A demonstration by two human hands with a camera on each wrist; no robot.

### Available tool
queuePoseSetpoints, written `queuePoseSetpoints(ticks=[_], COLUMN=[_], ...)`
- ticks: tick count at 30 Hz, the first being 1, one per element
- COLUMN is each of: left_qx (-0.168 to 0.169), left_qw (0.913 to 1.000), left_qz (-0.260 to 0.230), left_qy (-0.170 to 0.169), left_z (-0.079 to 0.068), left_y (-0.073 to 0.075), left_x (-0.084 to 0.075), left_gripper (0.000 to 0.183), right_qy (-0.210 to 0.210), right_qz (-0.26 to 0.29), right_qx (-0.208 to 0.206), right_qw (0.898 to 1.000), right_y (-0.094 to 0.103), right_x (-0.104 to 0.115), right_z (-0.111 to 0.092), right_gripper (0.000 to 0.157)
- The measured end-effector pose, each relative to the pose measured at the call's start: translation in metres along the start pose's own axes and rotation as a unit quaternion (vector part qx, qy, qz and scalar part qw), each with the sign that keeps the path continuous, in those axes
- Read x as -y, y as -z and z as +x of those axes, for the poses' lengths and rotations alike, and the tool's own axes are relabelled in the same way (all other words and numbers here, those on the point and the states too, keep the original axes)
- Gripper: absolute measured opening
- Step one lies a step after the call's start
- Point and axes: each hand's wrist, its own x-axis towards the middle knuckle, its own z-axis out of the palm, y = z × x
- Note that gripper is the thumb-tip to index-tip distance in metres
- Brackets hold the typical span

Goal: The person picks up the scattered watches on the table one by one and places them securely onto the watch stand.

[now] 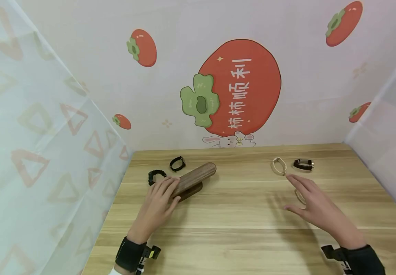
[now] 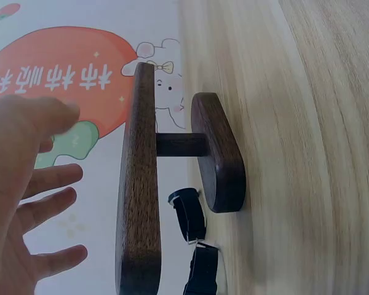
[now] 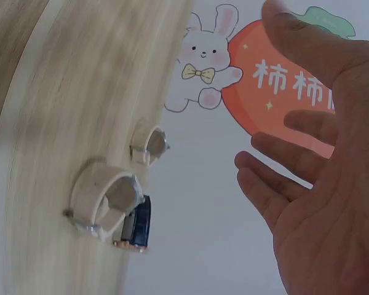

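Altogether one wooden stand (image 1: 198, 177), three dark bands (image 1: 303, 166), two cream bands (image 3: 87, 195); left hand (image 1: 156, 204), right hand (image 1: 319, 208): fingers loosely extended.

Head view: the near end of the wooden stand (image 1: 195, 178) and part of the left black band (image 1: 151, 179) are covered by the left hand (image 1: 157, 204); the near pale band (image 3: 89, 193) is partly hidden by the right hand (image 1: 319, 212) — and is blurred in the right wrist view. Left wrist view — stand cut off at the edge.
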Motion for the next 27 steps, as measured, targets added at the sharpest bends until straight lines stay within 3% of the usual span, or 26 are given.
queuePoseSetpoints(ticks=[6,27], left_qx=[-0.036,-0.076], left_qw=[0.9994,0.9968], left_qz=[0.003,-0.019], left_qy=[0.001,0.011], left_z=[-0.001,-0.006], left_y=[-0.004,-0.011], left_x=[0.001,-0.001], left_gripper=[0.055,0.051], right_qy=[0.012,0.052], right_qz=[0.014,0.046], right_qx=[-0.004,0.002], right_qw=[1.0,0.998], right_y=[-0.015,-0.057], right_x=[0.009,0.033], right_z=[0.012,0.047], right_gripper=[0.098,0.079])
